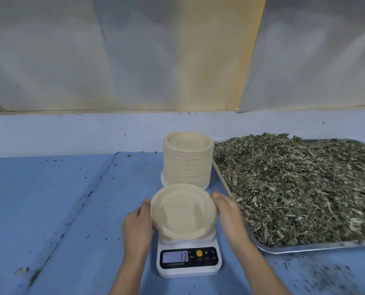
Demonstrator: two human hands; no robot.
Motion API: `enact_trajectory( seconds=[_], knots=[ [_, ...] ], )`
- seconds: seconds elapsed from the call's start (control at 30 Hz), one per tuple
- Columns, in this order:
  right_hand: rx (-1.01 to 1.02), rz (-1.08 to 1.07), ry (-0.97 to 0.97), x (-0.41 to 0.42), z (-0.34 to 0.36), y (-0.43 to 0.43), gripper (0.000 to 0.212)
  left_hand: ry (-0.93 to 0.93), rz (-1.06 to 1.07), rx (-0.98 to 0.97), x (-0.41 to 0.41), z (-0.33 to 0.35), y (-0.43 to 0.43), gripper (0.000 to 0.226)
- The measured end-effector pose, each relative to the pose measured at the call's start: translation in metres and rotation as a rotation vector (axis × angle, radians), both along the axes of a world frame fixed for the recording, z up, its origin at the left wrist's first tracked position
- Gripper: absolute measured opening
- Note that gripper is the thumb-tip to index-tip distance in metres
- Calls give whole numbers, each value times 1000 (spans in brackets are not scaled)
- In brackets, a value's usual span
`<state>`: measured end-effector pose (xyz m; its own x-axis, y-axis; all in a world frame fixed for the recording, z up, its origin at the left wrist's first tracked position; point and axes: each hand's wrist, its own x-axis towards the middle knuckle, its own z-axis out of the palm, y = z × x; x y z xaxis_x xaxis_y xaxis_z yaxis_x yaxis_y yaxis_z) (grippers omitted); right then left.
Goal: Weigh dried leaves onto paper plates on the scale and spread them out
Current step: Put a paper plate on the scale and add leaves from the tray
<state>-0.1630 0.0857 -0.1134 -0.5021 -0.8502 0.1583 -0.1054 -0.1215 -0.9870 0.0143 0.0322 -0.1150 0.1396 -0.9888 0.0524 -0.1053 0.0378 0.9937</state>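
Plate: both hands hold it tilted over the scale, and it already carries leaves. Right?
No. The head view shows the plate empty; the leaves are heaped in the tray. The left hand and right hand do hold it tilted over the scale.

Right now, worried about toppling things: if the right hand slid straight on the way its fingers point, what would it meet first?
Probably the stack of paper plates just beyond the right hand, near its base; depth is unclear, so it might slip past.
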Motion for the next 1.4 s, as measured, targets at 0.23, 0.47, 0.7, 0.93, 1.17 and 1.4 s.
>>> enact_trajectory(
  seconds=[0.23,0.47,0.7,0.93,1.17,1.4],
  knots=[
    [74,-45,18,-2,-9,-3,49,8,-25,83,4,-14,-6,45],
    [120,-67,37,-1,-9,0,41,-32,12,42,6,-10,-2,31],
    [-8,-211,304,-21,8,13,33,-15,-75,-186,-18,15,22,26],
    [483,-306,1226,-85,19,-3,52,8,-398,-189,-66,25,45,30],
    [834,-18,1248,-106,13,-12,51,3,-451,-185,-86,23,56,29],
    [978,90,1392,-114,7,-15,55,-34,-485,-145,-92,15,57,31]
  ],
)
